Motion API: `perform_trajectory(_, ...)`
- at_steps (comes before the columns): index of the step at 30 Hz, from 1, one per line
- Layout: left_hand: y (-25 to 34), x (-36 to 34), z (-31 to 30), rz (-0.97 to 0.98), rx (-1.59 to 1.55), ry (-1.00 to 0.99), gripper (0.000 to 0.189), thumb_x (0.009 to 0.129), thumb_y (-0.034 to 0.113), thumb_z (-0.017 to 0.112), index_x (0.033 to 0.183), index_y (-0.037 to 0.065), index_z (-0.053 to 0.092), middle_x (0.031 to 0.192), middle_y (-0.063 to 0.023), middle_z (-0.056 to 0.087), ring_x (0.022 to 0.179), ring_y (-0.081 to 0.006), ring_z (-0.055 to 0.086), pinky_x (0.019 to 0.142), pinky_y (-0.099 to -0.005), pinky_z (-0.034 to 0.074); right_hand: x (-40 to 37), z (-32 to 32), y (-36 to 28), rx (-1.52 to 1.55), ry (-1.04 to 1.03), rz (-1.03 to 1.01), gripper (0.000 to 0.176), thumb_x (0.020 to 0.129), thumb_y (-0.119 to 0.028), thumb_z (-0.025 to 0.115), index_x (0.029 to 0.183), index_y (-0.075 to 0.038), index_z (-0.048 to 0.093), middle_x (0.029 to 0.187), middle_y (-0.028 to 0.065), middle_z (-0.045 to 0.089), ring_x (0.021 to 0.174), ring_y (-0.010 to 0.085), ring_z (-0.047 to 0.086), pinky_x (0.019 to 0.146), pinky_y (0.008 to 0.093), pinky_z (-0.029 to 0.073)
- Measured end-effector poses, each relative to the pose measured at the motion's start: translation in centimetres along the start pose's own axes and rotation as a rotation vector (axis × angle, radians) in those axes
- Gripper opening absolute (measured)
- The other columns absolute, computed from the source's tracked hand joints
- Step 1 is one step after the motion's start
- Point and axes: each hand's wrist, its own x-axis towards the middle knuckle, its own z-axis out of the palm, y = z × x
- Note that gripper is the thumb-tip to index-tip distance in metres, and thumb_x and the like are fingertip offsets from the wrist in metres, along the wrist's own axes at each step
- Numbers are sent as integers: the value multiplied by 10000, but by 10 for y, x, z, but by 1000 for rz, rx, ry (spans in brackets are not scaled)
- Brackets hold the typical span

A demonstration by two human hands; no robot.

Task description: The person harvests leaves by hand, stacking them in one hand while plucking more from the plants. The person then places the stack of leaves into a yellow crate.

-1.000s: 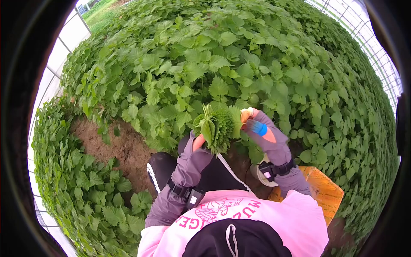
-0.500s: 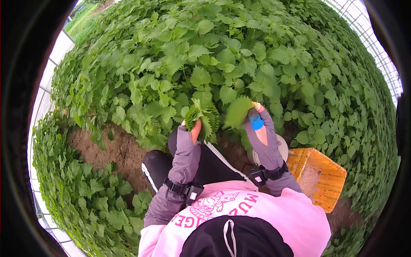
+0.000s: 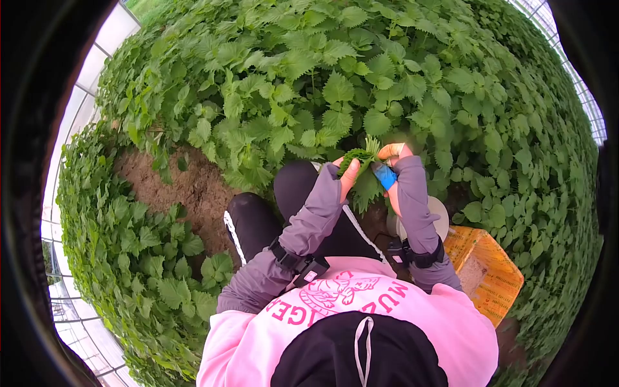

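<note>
A stacked bundle of serrated green perilla leaves [image 3: 360,157] is held in front of my knees. My left hand [image 3: 349,178] is closed around its left side, thumb across the leaves. At the bundle's right side, my right hand [image 3: 393,161] pinches the leaves near their pale stems [image 3: 372,144]. Blue tape [image 3: 385,175] wraps part of this right hand. A broad leaf [image 3: 367,190] hangs below the two hands. How many leaves each hand grips is hidden.
Dense leafy plants [image 3: 271,84] fill the ground ahead and on both sides. An orange crate [image 3: 500,277] stands at my right, beside a pale round object [image 3: 439,216] partly behind my forearm. Bare soil [image 3: 177,193] shows at the left.
My hands were apart, the left with the leaf bundle and the right with a blurred leaf. Now they meet at the bundle. The view has shifted slightly.
</note>
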Motion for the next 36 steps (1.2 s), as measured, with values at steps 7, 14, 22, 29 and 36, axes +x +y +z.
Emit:
perform_trajectory(7, -31, 19, 12, 352, -369, -160, 225, 799, 94, 591, 1004, 7, 554, 869, 4, 593, 776, -62, 515, 685, -213, 426, 8, -11, -9, 50, -134, 195, 166, 781, -139, 594, 913, -73, 518, 703, 39, 473, 636, 87, 461, 514, 225, 364)
perform_trajectory(14, -30, 26, 5, 573, -47, -108, 173, 820, 73, 534, 973, -6, 545, 844, -40, 596, 760, -113, 540, 695, -236, 433, 97, -125, 47, 749, 605, 57, 255, 858, -132, 504, 1076, -2, 483, 767, -9, 478, 626, 34, 435, 506, 152, 351)
perform_trajectory(22, -33, 29, 6, 521, 30, -111, 201, 816, 76, 544, 1002, -3, 547, 892, -54, 610, 803, -110, 549, 711, -240, 434, 184, -161, 93, 526, 490, -87, 174, 845, -54, 434, 912, 101, 474, 871, 111, 544, 781, 109, 523, 586, 180, 430)
perform_trajectory(29, -42, 35, -13, 492, 141, -57, 196, 839, 87, 521, 1013, 0, 544, 908, -59, 603, 825, -122, 554, 727, -241, 433, 212, -164, 128, 946, 678, 238, 185, 856, -122, 496, 916, 52, 478, 798, 97, 526, 709, 165, 518, 613, 252, 455)
perform_trajectory(36, -46, 38, -13, 594, 203, -115, 200, 849, 87, 501, 1027, 2, 537, 929, -68, 594, 848, -127, 548, 735, -247, 428, 204, -183, 141, 478, 660, 373, 197, 822, -188, 533, 892, -5, 515, 696, 102, 532, 601, 194, 497, 554, 303, 419)
